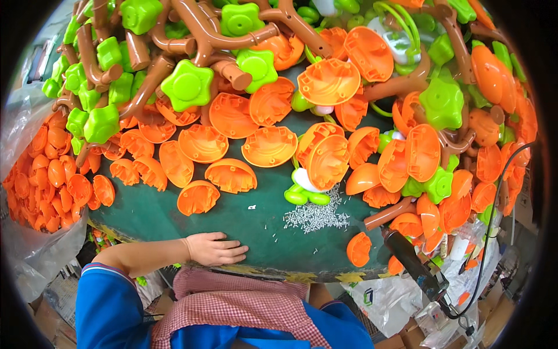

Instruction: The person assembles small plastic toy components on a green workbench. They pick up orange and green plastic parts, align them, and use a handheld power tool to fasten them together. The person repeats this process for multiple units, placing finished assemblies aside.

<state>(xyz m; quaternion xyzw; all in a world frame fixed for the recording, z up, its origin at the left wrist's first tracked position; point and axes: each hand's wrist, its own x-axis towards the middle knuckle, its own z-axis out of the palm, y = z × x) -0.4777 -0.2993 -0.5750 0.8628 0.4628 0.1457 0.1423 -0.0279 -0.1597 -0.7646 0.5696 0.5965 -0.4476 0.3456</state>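
My left hand [216, 249] lies flat, palm down, on the near edge of the green table [174, 218], fingers pointing right and holding nothing. The closest part is an orange half-shell [198, 197] a little beyond it. A small heap of silver screws [317, 217] lies to the right of the hand, apart from it. Beside the screws sits a white and green toy piece [303, 187]. My right hand is not in view.
Orange shells [268, 146], green star-shaped parts [187, 85] and brown branch pieces [203, 32] are heaped across the far table. A clear bag of orange shells [49, 180] hangs at the left. A black power screwdriver [414, 266] with a cable sits at the right edge.
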